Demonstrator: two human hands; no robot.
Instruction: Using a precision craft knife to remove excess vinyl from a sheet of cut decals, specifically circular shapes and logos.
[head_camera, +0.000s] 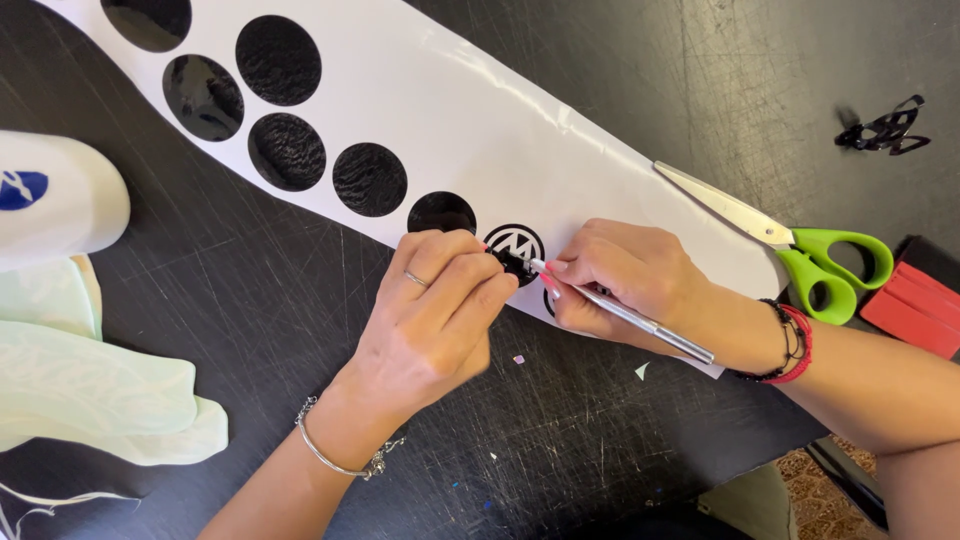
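A long white backing sheet (430, 90) with several round black vinyl stickers lies across the dark table. My left hand (435, 310) pinches a small piece of black vinyl at the edge of one round sticker (514, 240) that shows a white design. My right hand (625, 275) grips a slim silver weeding tool (640, 322), its tip touching the same sticker beside my left fingertips. Another sticker under my right hand is mostly hidden.
Green-handled scissors (790, 240) lie on the sheet's right end. A red block (915, 310) sits at the right edge, black vinyl scraps (885, 130) at the upper right. A white cap (55, 195) and pale green cloth (90, 390) lie on the left.
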